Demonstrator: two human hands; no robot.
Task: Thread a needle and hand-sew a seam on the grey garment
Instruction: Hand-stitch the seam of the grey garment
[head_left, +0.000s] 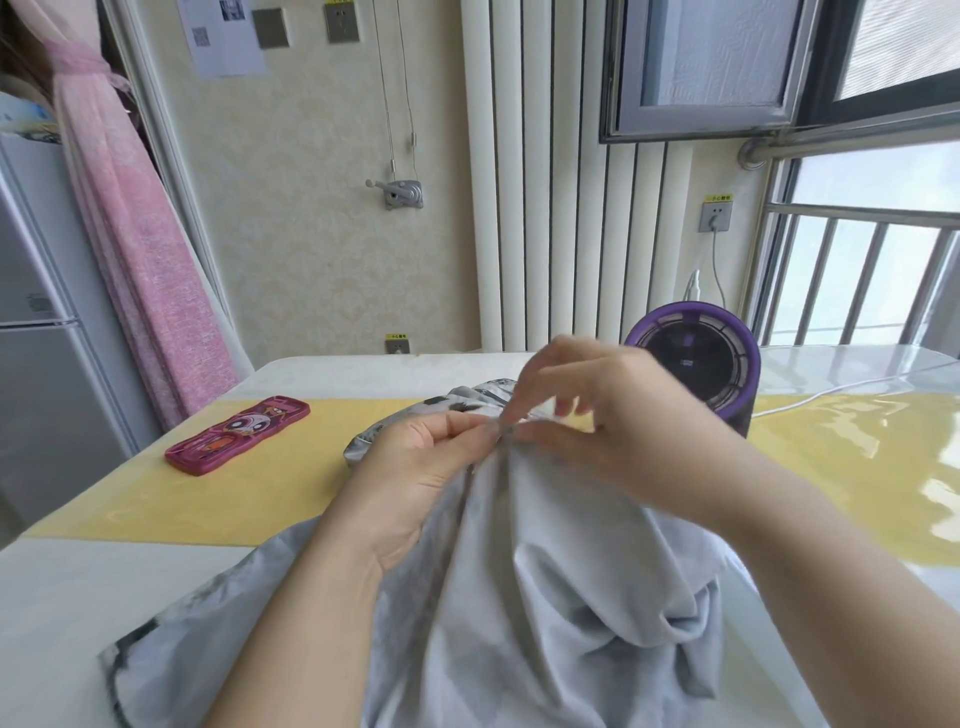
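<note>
Up in a peak right at the fingertips: the garment (545, 571), grey, draping down from there under both wrists and over the near table edge, with a patterned part bunched just beyond the knuckles. Gripping that peak from the left, the left hand (415, 467), palm turned up, thumb and forefinger pinched on a fold, forearm lying across the cloth. Meeting it from the right, the right hand (597, 415), thumb and forefinger pinched on the same ridge, other fingers curled and lifted above. Needle and thread too small to make out. Well off to the left of the left hand, a pink case (236, 434) flat on the yellow runner (234, 499). Just behind the right hand, a purple fan (696, 364), cable trailing right. Underneath it all, a white table (78, 597). Beyond, a white radiator (545, 182), a pink curtain (130, 234) far left, a window (872, 176) up right.
</note>
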